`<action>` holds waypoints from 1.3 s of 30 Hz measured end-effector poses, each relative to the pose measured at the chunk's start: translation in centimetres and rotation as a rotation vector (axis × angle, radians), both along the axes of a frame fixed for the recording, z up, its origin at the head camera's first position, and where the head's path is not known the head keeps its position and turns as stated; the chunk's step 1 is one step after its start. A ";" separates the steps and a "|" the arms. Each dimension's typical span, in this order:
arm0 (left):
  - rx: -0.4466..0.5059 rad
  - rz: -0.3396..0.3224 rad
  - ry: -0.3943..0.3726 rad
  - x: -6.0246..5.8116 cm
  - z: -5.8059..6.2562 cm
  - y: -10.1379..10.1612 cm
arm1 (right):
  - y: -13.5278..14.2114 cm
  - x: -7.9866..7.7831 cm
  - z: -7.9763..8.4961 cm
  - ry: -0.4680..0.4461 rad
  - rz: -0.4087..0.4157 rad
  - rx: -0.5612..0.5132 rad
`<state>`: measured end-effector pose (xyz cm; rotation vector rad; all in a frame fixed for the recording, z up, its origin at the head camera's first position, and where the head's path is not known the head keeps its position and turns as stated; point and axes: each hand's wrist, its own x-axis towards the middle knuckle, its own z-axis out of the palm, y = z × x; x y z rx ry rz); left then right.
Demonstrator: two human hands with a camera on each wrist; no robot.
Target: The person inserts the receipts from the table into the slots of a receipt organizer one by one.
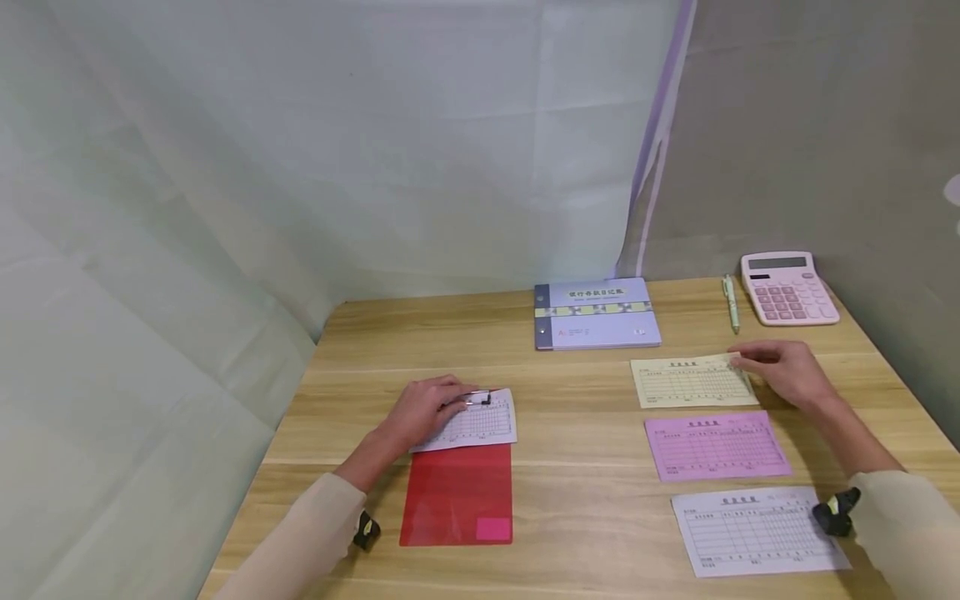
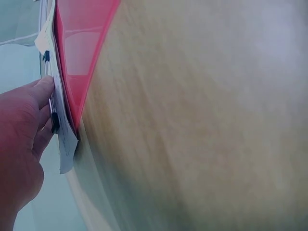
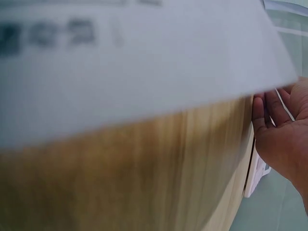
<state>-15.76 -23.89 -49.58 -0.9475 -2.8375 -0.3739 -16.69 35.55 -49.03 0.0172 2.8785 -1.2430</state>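
Note:
My left hand point(image 1: 423, 412) is on the metal clip point(image 1: 478, 398) with black ends, at the top of a red clip folder point(image 1: 457, 492). In the left wrist view, thumb and fingers pinch that clip. Under it lies a white printed form point(image 1: 487, 423), covering the folder's upper part. At the right, my right hand point(image 1: 783, 375) pinches the upper right corner of a pale yellow form point(image 1: 690, 383); its fingertips are partly hidden. Below it lie a pink form point(image 1: 716, 447) and another white form point(image 1: 753, 533), which looms blurred in the right wrist view.
A ledger book point(image 1: 596, 312) lies at the table's back edge. Farther right are a green pen point(image 1: 731, 304) and a pink calculator point(image 1: 789, 289). Pale cloth hangs point(image 1: 465, 150) behind the wooden table point(image 1: 577, 500).

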 end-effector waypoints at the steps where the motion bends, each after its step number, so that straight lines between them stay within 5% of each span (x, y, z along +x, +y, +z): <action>1: 0.004 0.003 -0.001 0.0 0.0 0.0 | 0.0 0.0 0.0 0.003 -0.001 0.000; 23: 0.018 0.020 -0.038 -0.2 -0.1 -0.2 | 0.0 -0.2 0.9 -0.010 -0.015 -0.021; 39: 0.032 0.027 -0.055 0.1 0.2 0.0 | -2.4 -1.4 4.6 0.029 0.067 -0.038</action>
